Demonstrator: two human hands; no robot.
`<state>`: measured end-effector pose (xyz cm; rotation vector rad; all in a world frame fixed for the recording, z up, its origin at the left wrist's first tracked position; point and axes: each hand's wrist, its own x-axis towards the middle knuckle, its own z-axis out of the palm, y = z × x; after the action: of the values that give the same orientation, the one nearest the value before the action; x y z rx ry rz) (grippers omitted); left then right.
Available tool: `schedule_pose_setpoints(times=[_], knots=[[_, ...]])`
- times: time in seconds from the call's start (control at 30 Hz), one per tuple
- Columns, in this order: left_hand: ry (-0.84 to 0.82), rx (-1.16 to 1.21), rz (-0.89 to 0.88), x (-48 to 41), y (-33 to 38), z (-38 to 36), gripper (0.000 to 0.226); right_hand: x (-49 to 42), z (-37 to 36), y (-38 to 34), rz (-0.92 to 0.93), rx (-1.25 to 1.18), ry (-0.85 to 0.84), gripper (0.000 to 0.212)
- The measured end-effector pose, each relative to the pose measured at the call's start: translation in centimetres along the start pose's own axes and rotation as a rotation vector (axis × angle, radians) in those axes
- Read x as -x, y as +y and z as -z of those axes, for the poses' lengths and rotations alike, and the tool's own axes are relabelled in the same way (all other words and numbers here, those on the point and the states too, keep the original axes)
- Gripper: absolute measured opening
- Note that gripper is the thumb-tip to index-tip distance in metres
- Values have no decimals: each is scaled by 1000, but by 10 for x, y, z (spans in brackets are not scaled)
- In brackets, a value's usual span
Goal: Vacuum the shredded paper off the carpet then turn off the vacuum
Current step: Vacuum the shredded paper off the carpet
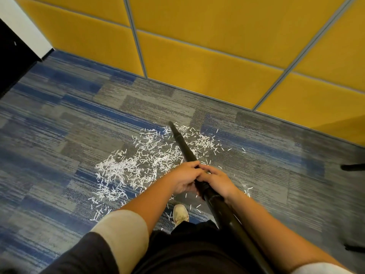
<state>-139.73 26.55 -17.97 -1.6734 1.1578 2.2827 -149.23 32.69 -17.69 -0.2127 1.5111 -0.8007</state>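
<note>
White shredded paper (pixel 138 165) lies scattered over the grey and blue carpet (pixel 59 125) in front of me. A long black vacuum tube (pixel 182 144) slants from my lower right up to the pile, and its narrow tip (pixel 170 123) sits at the pile's far edge. My left hand (pixel 184 177) grips the tube from the left. My right hand (pixel 216 180) grips it from the right, just beside the left one. The vacuum's body and its switch are out of view.
A yellow padded wall (pixel 217 56) runs along the far side of the carpet. A dark edge (pixel 11 66) stands at the far left. Black furniture legs (pixel 353 167) poke in at the right. My shoe (pixel 180 213) is just behind the paper.
</note>
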Motion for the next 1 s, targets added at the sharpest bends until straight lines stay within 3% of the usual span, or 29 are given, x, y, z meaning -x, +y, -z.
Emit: schedule_pose_setpoints(times=[0.47, 1.0], knots=[[-39, 2, 4, 7, 5, -10, 61, 6, 7, 1, 5, -5, 15, 44], [123, 193, -18, 15, -16, 41, 56, -7, -45, -12, -25, 158, -132, 36]])
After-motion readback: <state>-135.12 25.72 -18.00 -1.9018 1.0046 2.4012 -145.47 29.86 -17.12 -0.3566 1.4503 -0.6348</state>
